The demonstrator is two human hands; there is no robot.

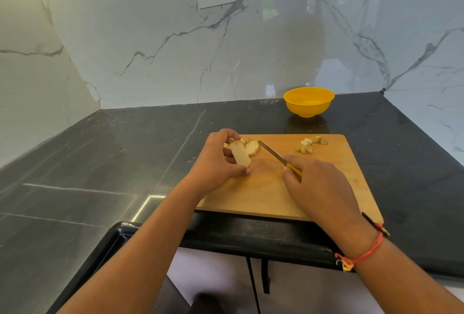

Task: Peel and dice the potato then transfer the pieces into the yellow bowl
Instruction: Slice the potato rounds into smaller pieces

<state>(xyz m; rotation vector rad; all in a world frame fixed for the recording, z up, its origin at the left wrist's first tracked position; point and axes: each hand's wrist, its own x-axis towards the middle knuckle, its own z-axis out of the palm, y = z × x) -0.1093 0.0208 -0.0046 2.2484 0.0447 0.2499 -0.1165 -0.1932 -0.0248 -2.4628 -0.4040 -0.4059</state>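
On the wooden cutting board, head view, the only one: work is at the dicing stage.

- Left hand: fingers and thumb curled round a long pale potato slab, lifted or tipped at the board's far left corner. More slices lie just beside it, touching.
- Right hand: closed round the yellow handle of a small knife. The blade points toward the slices, its tip close to them. I cannot tell if it touches.
- Diced pieces: a small heap at the far right of the board, well apart from the slices.
- Yellow bowl: on the dark counter behind the board. No potato shows in the visible part of its inside.

Judgement: peeling looks done, though slice edges are too small to confirm. Dicing is perhaps a third complete. Left to do: cut the remaining slab and slices, then move all pieces to the bowl.
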